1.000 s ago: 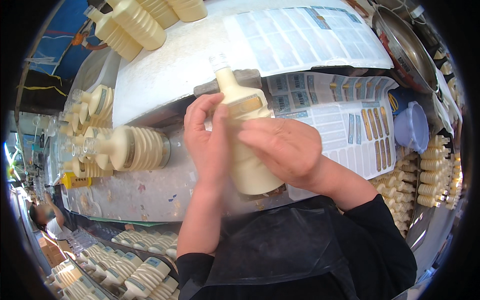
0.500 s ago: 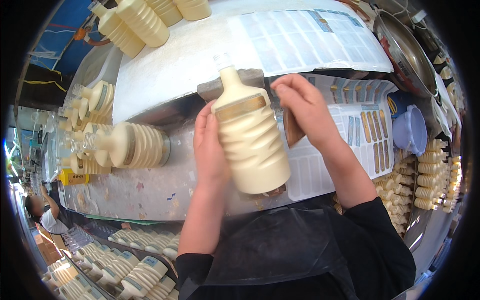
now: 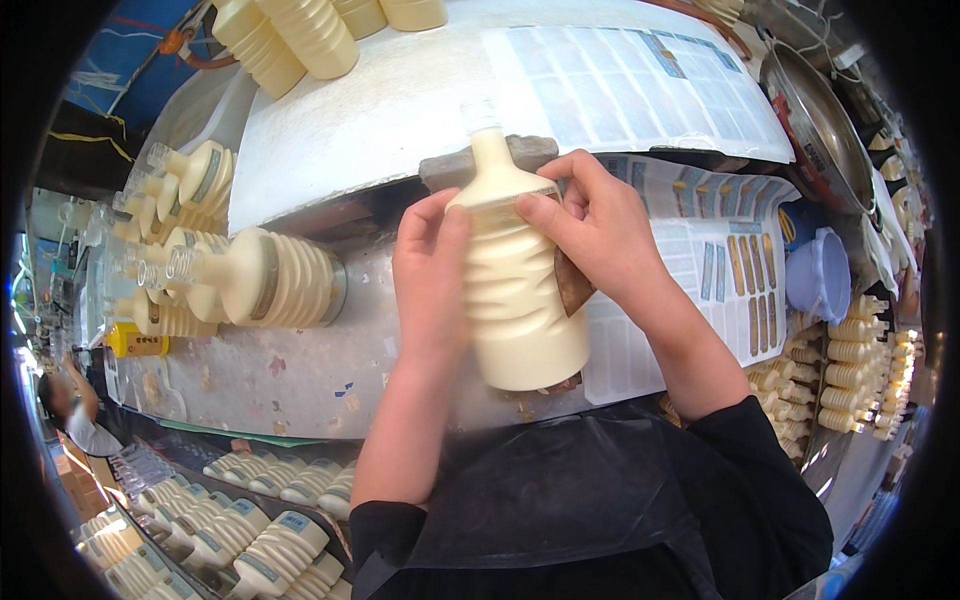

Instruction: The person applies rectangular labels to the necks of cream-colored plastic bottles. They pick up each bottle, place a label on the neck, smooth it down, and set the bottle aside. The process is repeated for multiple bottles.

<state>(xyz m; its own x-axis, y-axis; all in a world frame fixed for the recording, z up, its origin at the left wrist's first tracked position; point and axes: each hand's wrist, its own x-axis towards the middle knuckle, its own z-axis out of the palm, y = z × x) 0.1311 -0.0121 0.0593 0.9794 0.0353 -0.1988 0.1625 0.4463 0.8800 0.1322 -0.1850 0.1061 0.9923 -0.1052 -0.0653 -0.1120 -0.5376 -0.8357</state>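
Note:
A cream-coloured ribbed bottle [image 3: 528, 330] with a clear threaded neck lies in front of me, its neck pointing away and resting on a grey padded support [image 3: 455, 172]. Across its shoulder runs a narrow gold label strip [image 3: 497, 213]. My left hand [image 3: 432, 265] wraps round the bottle's left side, thumb near the label's left end. On the right shoulder, my right hand [image 3: 595, 220] presses its thumb onto the label, with its fingers curled behind. A flat brown piece [image 3: 572, 286] shows below my right palm; what holds it is partly hidden.
Similar bottles [image 3: 285, 278] lie stacked at the left, and several stand at the far left [image 3: 320, 45]. Label sheets [image 3: 735, 225] spread to the right, beside a lilac bucket [image 3: 818, 272] and a metal pan [image 3: 825, 120]. A yellow box [image 3: 138, 341] sits left; more bottles fill racks [image 3: 285, 550].
My right hand has come in from beside the bottle, and its thumb now presses on the label's right part. My left thumb has moved up toward the label. The brown piece moved with my right hand.

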